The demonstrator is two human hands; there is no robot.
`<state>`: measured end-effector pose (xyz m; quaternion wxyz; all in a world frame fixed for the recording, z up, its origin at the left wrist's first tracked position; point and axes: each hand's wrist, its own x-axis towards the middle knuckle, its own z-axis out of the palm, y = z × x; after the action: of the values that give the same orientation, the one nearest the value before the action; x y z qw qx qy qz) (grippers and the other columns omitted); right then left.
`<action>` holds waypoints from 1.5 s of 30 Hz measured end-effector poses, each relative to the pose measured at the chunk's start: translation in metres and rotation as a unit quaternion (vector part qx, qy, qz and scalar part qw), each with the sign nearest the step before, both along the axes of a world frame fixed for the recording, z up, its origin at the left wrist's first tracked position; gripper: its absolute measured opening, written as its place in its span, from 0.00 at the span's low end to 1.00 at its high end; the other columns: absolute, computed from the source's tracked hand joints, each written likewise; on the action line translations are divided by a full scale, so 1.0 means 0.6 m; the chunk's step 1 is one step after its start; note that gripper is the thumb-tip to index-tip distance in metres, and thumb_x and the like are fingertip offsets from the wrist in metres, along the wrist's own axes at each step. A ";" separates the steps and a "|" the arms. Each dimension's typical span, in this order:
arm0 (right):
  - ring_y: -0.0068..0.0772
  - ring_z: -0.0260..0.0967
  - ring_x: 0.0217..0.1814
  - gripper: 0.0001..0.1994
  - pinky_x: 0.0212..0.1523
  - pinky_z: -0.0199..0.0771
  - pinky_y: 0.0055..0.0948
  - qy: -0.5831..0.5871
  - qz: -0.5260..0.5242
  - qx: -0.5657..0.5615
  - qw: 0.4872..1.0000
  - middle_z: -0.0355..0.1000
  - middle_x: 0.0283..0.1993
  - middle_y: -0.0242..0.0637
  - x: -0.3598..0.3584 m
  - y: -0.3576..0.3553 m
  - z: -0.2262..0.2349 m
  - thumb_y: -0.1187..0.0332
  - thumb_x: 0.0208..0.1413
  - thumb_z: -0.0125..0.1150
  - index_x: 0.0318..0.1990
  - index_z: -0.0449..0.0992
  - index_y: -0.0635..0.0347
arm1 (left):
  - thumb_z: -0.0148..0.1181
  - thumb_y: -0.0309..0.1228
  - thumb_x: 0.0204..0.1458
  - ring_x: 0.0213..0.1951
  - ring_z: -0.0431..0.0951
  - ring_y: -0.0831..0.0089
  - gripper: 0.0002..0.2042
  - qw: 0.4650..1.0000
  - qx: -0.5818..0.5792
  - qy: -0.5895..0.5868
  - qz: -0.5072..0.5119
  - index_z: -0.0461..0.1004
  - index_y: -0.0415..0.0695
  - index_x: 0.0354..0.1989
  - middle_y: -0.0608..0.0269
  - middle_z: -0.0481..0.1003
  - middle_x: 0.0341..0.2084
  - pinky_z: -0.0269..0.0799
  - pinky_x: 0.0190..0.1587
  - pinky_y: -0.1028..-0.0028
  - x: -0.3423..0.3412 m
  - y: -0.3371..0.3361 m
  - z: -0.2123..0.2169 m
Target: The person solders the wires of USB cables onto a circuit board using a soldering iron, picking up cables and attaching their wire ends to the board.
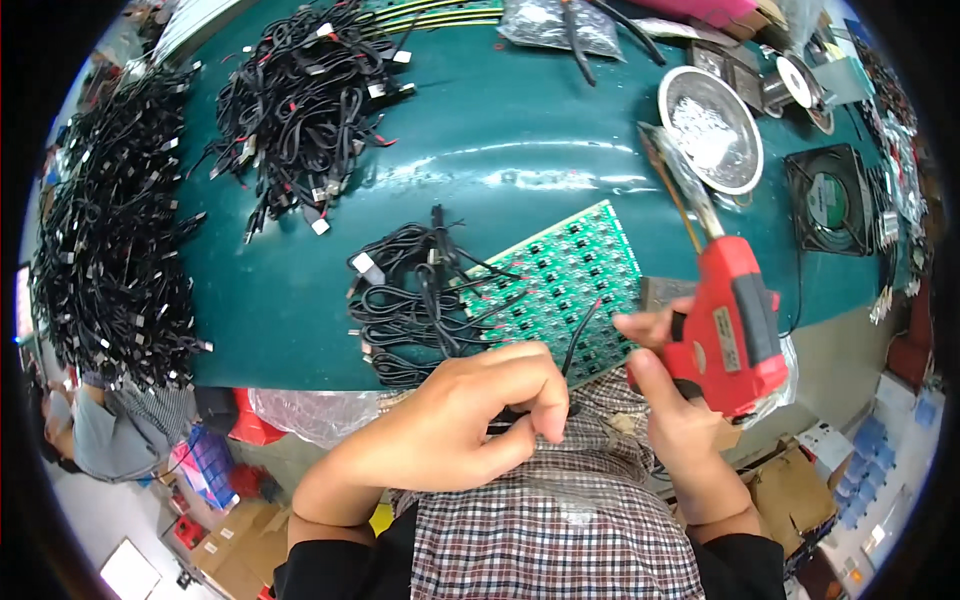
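My right hand (685, 420) grips a red and black soldering gun (728, 335). Its metal nozzle points up and away, alongside a thin brown rod (672, 195). Curled over the near edge of the table is my left hand (465, 415), fingers closed on a black cable (578, 338); the grip itself is partly hidden. The cable's red-tipped end rises over a green circuit board panel (545, 275) carrying rows of small black parts. Several coiled black cables (405, 310) lie against the panel's left side, some with their red wire ends on it.
A large cable heap (115, 240) covers the table's left edge, with another pile (305, 110) at the far left. A round white-rimmed dish (748, 180), a solder spool (795, 82) and a black fan (830, 200) stand at the right. A plastic bag (560, 28) lies at the back.
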<state>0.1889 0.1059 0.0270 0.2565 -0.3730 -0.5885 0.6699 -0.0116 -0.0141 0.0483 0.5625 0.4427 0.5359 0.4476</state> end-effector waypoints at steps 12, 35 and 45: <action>0.33 0.81 0.53 0.26 0.49 0.83 0.30 0.051 -0.002 -0.060 0.997 0.73 0.43 0.34 -0.009 0.001 -0.009 0.86 0.61 0.63 0.62 0.60 0.61 | 0.59 0.11 0.45 0.41 0.82 0.66 0.13 0.998 -0.001 0.030 -0.060 0.71 0.41 0.36 0.58 0.72 0.41 0.81 0.46 0.69 0.006 -0.007 -0.017; 0.29 0.80 0.51 0.21 0.54 0.82 0.31 -0.042 0.111 -0.099 0.988 0.76 0.44 0.39 -0.001 -0.006 0.024 0.86 0.60 0.63 0.55 0.62 0.62 | 0.77 0.24 0.48 0.23 0.78 0.73 0.09 0.950 0.034 0.274 0.147 0.82 0.42 0.35 0.63 0.79 0.25 0.72 0.25 0.73 0.057 -0.011 -0.009; 0.27 0.78 0.49 0.23 0.50 0.79 0.30 -0.070 0.140 -0.074 0.985 0.74 0.45 0.38 0.000 -0.013 0.010 0.83 0.61 0.65 0.60 0.64 0.64 | 0.78 0.21 0.40 0.23 0.78 0.67 0.13 0.892 0.132 0.410 0.135 0.80 0.42 0.33 0.63 0.76 0.24 0.72 0.23 0.69 0.061 -0.021 -0.019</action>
<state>0.1891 0.0983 0.0332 0.0900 -0.3515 -0.6001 0.7129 0.0251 -0.0266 0.0368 0.1636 0.5802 0.7098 0.3643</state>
